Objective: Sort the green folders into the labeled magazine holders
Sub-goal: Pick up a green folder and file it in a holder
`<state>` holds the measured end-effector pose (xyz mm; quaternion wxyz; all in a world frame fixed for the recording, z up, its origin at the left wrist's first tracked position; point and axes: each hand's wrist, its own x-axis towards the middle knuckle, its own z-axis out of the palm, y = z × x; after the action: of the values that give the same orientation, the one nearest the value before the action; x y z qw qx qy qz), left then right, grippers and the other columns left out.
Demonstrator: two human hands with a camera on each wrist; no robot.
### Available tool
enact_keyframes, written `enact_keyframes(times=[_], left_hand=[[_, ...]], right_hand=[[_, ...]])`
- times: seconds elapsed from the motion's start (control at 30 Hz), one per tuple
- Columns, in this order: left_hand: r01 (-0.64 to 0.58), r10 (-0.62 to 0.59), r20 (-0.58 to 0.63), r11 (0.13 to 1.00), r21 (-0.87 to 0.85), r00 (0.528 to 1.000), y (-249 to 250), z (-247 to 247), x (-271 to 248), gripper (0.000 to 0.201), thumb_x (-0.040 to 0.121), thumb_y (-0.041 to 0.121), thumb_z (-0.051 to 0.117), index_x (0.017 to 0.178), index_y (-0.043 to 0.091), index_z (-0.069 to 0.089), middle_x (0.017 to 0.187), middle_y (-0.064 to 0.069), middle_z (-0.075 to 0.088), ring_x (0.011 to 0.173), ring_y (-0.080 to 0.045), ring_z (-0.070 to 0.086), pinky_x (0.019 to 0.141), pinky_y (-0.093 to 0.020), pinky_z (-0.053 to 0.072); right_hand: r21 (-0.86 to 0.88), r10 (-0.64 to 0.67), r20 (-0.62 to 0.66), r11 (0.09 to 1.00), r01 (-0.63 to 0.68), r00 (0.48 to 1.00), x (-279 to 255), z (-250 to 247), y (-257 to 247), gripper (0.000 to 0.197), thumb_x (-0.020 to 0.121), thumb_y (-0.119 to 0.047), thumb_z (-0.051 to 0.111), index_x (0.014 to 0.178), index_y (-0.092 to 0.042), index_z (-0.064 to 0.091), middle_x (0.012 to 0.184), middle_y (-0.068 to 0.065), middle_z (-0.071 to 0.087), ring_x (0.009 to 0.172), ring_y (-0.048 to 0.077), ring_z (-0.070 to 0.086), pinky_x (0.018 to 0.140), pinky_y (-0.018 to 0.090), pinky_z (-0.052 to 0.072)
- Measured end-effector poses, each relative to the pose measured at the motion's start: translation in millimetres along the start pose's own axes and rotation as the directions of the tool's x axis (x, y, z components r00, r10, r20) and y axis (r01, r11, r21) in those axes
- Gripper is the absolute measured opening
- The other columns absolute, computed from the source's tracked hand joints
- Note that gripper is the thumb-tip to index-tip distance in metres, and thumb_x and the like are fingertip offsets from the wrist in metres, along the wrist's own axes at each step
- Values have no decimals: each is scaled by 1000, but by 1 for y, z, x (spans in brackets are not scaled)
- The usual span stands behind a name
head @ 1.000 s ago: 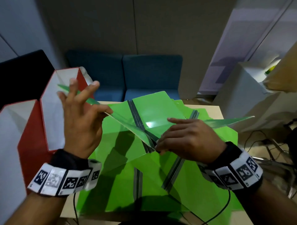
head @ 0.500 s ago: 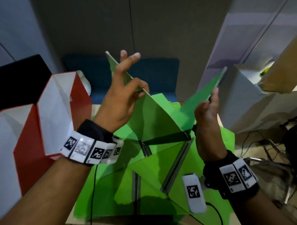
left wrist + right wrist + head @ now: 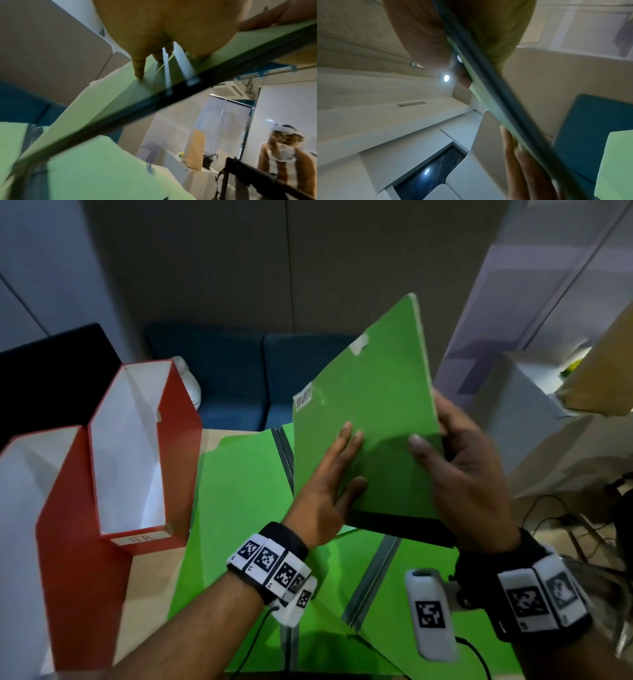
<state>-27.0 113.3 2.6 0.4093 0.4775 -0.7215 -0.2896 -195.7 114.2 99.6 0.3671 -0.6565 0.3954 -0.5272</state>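
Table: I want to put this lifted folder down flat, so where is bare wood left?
Only a wooden strip between the red magazine holders and the spread green folders; elsewhere folders crowd the table.

Open-topped red holders [image 3: 137, 446] stand left; green folders [image 3: 239, 508] cover the table between, and a raised folder [image 3: 370, 412] blocks the middle.

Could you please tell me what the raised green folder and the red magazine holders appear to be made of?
The raised green folder looks like thin, semi-glossy plastic or coated card: it shows a soft sheen and stays flat while held upright. The red magazine holders look like matte cardboard, red outside and white inside, with creased fold lines.
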Motion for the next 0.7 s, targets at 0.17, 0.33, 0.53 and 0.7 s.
enact_keyframes(times=[0.17, 0.33, 0.53, 0.7], left_hand=[[275, -259, -120, 951, 142, 958, -43, -18, -17, 61, 97, 48, 35, 150, 43, 5, 159, 21, -6, 145, -4, 6, 114, -44, 19], [596, -641, -386, 765, -246, 664, -76, -56, -24, 64, 97, 46, 45, 152, 20, 23, 158, -4, 23, 144, -21, 25, 118, -43, 22], [246, -771, -426, 579, -777, 473, -74, -108, -25, 57, 95, 26, 59, 143, 16, 28, 127, -14, 53, 107, -27, 61, 70, -39, 60], [129, -623, -639, 754, -644, 450, -53, -146, -39, 41, 93, 12, 63, 127, 21, 42, 115, -6, 53, 93, -19, 60, 64, -27, 54]], right_hand=[[292, 46, -126, 956, -7, 991, -1, -31, 9, 62, 85, -5, 55, 143, -18, 37, 142, 9, 50, 129, 28, 49, 106, 56, 38], [424, 210, -226, 900, -98, 951, 0, -43, 54, 81, 68, -35, 80, 139, -44, 41, 147, 5, 44, 138, 33, 35, 111, 56, 29], [377, 347, -189, 890, -258, 919, 3, -12, 114, 64, 87, -6, 53, 141, -37, 38, 136, 4, 57, 121, 23, 56, 95, 36, 50], [-10, 371, -86, 928, -373, 925, 8, 22, 156, 73, 85, -30, 66, 147, -38, 28, 152, 12, 35, 136, 32, 37, 110, 52, 34]])
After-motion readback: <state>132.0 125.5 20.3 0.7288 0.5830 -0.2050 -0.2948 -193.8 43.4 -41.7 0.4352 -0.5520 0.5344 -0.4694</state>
